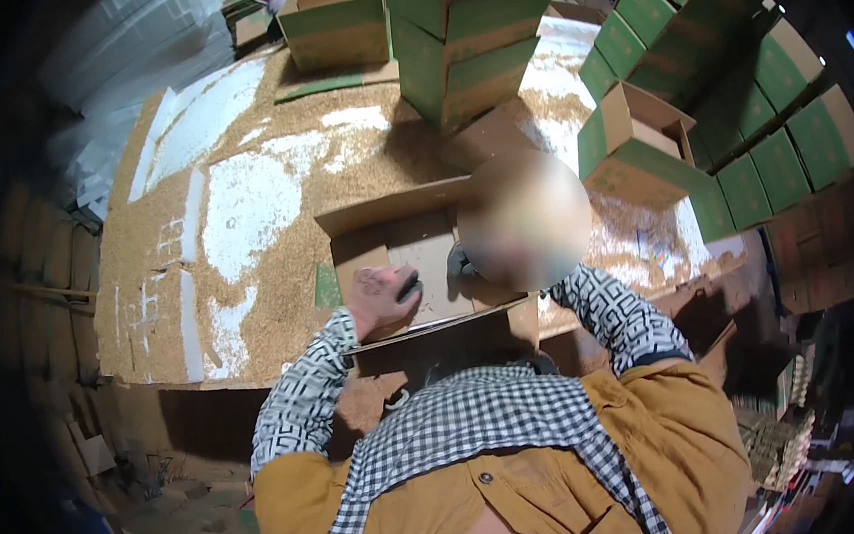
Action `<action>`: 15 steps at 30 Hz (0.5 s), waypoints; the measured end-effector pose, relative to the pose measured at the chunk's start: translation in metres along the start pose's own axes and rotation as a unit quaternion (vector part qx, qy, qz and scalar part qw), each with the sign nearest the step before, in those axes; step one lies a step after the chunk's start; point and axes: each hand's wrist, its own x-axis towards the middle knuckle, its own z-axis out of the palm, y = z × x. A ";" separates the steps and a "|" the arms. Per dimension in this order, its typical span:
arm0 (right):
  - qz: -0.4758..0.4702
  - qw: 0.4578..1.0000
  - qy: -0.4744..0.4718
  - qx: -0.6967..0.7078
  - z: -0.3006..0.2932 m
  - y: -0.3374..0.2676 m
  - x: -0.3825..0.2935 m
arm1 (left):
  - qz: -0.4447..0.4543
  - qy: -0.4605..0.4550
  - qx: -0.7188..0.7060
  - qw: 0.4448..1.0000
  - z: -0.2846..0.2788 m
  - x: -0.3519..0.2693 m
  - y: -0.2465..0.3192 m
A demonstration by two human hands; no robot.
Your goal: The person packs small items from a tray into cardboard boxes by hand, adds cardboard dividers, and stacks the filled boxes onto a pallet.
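An open cardboard box (392, 203) lies in front of me, its near flap hanging towards my checked apron. My left hand (384, 295) reaches over the box's near left part, fingers bent around a small black object (407, 286) that I cannot identify. My right arm, in a patterned sleeve, runs to the right end of the box, where a round blur hides my right hand. A dark shape (460, 261) shows at the blur's left edge, inside the box. Whether it belongs to the hand or a glove cannot be told.
Brown granules, like sawdust or husks, cover much of the white table (253, 205). A tall stack of green and brown cartons (470, 45) stands behind the box. Another carton (337, 29) is at the back left. An open carton (632, 153) and stacked green boxes (762, 173) stand right.
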 end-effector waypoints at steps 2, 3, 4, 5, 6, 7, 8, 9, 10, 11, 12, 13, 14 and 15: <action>0.026 0.999 0.033 -0.006 0.022 0.035 0.007 | -0.054 -0.015 -0.143 0.988 -0.016 0.004 -0.013; 0.021 0.998 0.053 0.002 0.031 0.045 0.015 | -0.134 0.133 -0.396 0.899 -0.010 -0.016 -0.038; 0.034 0.996 0.081 0.007 0.042 0.066 0.012 | -0.189 0.247 -0.477 0.822 -0.039 -0.012 -0.018; 0.015 0.994 0.104 0.012 0.054 0.066 0.018 | -0.267 0.281 -0.432 0.815 -0.024 -0.041 -0.056; -0.021 0.993 0.119 0.010 0.072 0.053 0.026 | -0.353 0.316 -0.386 0.792 -0.009 -0.078 -0.093; 0.003 0.997 -0.061 -0.047 0.057 0.006 0.022 | -0.439 0.344 -0.345 0.755 0.008 -0.121 -0.131; -0.012 0.970 0.142 -0.198 0.179 0.066 0.033 | -0.465 0.303 -0.354 0.753 0.031 -0.077 -0.137; 0.017 0.988 -0.016 -0.154 0.144 0.005 0.026 | -0.511 0.323 -0.336 0.722 0.032 -0.122 -0.131; 0.031 0.982 0.052 0.180 0.161 0.028 0.033 | -0.498 0.301 -0.369 0.725 0.040 -0.088 -0.108; 0.025 0.860 0.132 0.492 0.180 0.058 0.041 | -0.473 0.271 -0.397 0.738 0.044 -0.045 -0.085; 0.002 0.796 0.115 0.594 0.155 0.044 0.042 | -0.469 0.271 -0.405 0.737 0.040 -0.040 -0.062; -0.019 0.723 0.076 0.687 0.098 0.023 0.029 | -0.467 0.280 -0.411 0.731 0.034 -0.043 -0.038; -0.066 0.741 0.071 0.665 0.038 0.032 0.013 | -0.451 0.261 -0.423 0.741 0.034 -0.017 -0.016; -0.114 0.755 0.072 0.641 -0.015 0.052 0.002 | -0.426 0.243 -0.436 0.755 0.035 0.017 0.008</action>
